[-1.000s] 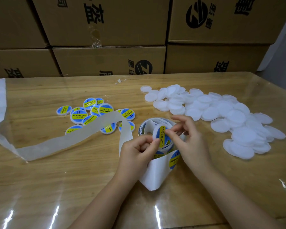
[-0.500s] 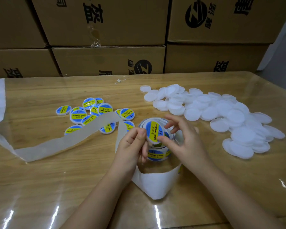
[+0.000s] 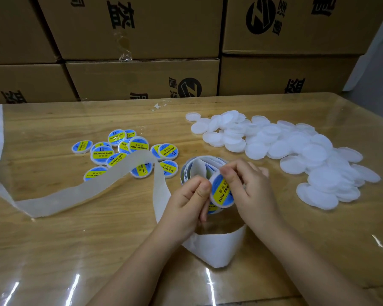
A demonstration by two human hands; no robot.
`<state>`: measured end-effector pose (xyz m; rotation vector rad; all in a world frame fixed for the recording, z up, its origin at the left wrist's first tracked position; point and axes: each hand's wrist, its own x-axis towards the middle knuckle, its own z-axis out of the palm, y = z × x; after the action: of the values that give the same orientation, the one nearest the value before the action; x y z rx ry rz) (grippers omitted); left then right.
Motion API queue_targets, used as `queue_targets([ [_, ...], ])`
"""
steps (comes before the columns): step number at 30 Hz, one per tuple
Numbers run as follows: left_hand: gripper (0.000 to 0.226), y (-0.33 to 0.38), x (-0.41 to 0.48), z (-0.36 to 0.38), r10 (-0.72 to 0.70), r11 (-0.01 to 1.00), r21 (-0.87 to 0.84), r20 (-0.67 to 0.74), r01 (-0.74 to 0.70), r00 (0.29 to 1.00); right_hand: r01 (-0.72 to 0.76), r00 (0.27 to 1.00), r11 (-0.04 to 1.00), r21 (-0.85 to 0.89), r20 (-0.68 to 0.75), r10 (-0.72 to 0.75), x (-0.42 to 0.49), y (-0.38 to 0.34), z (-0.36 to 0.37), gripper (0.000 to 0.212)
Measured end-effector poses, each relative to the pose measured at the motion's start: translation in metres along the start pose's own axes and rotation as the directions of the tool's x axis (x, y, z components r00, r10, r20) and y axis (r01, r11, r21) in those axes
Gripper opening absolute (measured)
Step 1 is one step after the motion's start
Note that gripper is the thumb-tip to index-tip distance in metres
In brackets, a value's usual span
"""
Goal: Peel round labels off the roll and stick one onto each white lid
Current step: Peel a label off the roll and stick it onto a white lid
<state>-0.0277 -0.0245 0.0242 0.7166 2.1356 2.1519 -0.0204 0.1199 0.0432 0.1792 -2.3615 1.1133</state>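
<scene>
Your left hand [image 3: 186, 204] and right hand [image 3: 252, 191] both pinch a labelled lid [image 3: 221, 192] near the roll [image 3: 196, 171]; about a dozen done lids [image 3: 124, 151] lie left, the big bare pile [image 3: 296, 155] waits right

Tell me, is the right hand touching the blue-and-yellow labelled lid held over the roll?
Touching. In the head view the thumb of the right hand lies on the face of the labelled lid, covering part of its yellow band.
</scene>
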Motion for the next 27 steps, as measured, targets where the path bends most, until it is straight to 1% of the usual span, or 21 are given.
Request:
queue_targets([
  [3,0.033,0.0,0.001,0.0,0.006,1.0,0.024,-0.015,-0.006,1.0,-0.025,1.0,1.0,0.018,-0.013,0.025,0.0,0.0,0.001,0.021],
  [6,0.034,-0.002,0.0,-0.001,0.025,0.999,0.038,-0.02,-0.024,0.999,0.0,1.0,0.999,0.038,-0.017,0.0,-0.002,-0.002,0.002,0.018],
  [7,0.034,-0.002,0.0,-0.001,0.027,0.999,0.041,-0.022,-0.026,0.999,-0.006,1.0,0.999,0.051,-0.01,0.007,-0.003,-0.004,0.002,0.023],
  [9,0.033,-0.002,0.0,-0.002,0.026,0.999,0.032,-0.022,-0.025,0.999,-0.052,0.999,0.996,0.072,0.021,0.05,-0.004,-0.007,0.002,0.041],
  [10,0.032,-0.003,0.0,-0.002,0.028,0.999,0.027,-0.024,-0.027,0.999,-0.076,0.996,0.995,0.069,0.043,0.073,-0.004,-0.009,0.002,0.047],
  [13,0.031,-0.004,0.001,-0.003,0.027,0.999,0.028,-0.03,-0.026,0.999,-0.113,0.99,0.993,0.046,0.095,0.108,-0.004,-0.011,0.0,0.049],
  [15,0.033,-0.004,0.001,-0.004,0.002,1.0,-0.01,-0.046,-0.002,0.999,-0.116,0.984,0.993,0.037,0.139,0.11,-0.003,-0.011,-0.001,0.048],
  [19,0.035,-0.004,0.002,-0.007,-0.025,0.997,-0.074,-0.059,0.021,0.998,-0.059,0.975,0.997,0.045,0.216,0.048,-0.002,-0.011,-0.003,0.042],
  [21,0.036,-0.004,0.004,-0.009,-0.033,0.991,-0.135,-0.061,0.025,0.998,-0.01,0.968,0.999,0.049,0.252,-0.003,-0.001,-0.01,-0.004,0.04],
  [23,0.038,-0.004,0.005,-0.013,-0.034,0.983,-0.184,-0.053,0.024,0.998,0.002,0.954,0.997,0.072,0.299,-0.024,0.001,-0.011,-0.007,0.038],
  [27,0.041,-0.002,0.006,-0.019,-0.044,0.967,-0.252,-0.02,0.038,0.999,-0.052,0.905,0.964,0.262,0.421,-0.065,0.005,-0.01,-0.015,0.033],
])
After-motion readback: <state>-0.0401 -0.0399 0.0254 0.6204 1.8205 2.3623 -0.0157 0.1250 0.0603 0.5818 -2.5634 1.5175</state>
